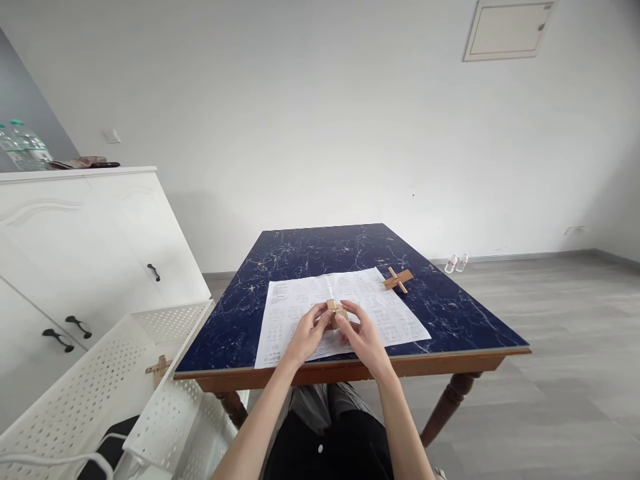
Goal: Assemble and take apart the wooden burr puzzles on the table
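Between my two hands is a small wooden block puzzle [332,306] made of light interlocking pieces. My left hand [311,328] closes on its left side, and my right hand [361,329] grips the right side with thumb and fingers. The fingers cover much of it, so its full shape is hidden. Under both hands lies a large printed instruction sheet [290,313], creased down the middle. Beyond its right edge, a flat wooden piece [406,275] rests on the table with a light stick [399,280] across it.
The dark blue marble-patterned table [320,247] has a wooden front edge. To the left stand a white perforated basket [75,393], with a wooden piece [159,367] inside, and a white cabinet [90,227]. Two plastic bottles [457,263] stand on the floor by the wall.
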The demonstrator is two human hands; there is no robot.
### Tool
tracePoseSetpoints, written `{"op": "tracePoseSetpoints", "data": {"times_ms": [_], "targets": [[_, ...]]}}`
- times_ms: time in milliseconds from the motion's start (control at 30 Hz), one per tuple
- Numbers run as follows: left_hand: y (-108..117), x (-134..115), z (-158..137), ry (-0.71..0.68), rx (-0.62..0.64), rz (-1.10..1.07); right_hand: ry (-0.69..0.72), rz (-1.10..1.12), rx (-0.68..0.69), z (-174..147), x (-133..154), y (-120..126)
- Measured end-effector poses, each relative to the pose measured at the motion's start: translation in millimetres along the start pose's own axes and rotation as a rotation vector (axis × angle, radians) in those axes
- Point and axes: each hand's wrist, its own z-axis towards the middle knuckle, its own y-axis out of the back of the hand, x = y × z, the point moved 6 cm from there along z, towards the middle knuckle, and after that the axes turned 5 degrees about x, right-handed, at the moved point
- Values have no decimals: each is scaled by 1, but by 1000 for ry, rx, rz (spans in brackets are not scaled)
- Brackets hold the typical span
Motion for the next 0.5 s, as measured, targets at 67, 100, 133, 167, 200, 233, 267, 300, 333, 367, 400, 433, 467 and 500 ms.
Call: {"op": "tracePoseSetpoints", "data": {"times_ms": [67,100,133,167,200,233,267,300,333,367,400,433,467,500], "targets": [[1,-1,-1,13,-12,-6,2,-31,-65,-1,1,5],[1,-1,-1,20,-21,-12,1,-55,-105,-1,1,9],[1,-1,-2,28,-31,-20,1,-86,-151,-1,1,13],[1,-1,-2,37,-40,-32,1,-126,-201,-2,0,17],[0,0,-2,46,-48,-48,1,-175,-252,-2,0,22],[0,1,-3,54,-55,-67,2,-231,-299,-3,-1,25],[0,3,-2,61,-62,-84,2,-290,-340,-4,-2,28],[0,4,-2,66,-69,-100,1,-349,-371,-4,-3,29],[0,5,-2,70,-76,-111,-1,-403,-390,-5,-5,30],[0,5,-2,74,-82,-118,-4,-450,-397,-5,-7,29],[0,6,-2,77,-88,-120,-8,-489,-396,-5,-8,27],[1,6,-2,80,-93,-119,-12,-521,-391,-5,-10,26],[2,6,-2,82,-97,-115,-15,-544,-386,-6,-10,24],[2,5,-3,84,-98,-107,-16,-561,-382,-6,-10,24]]}}
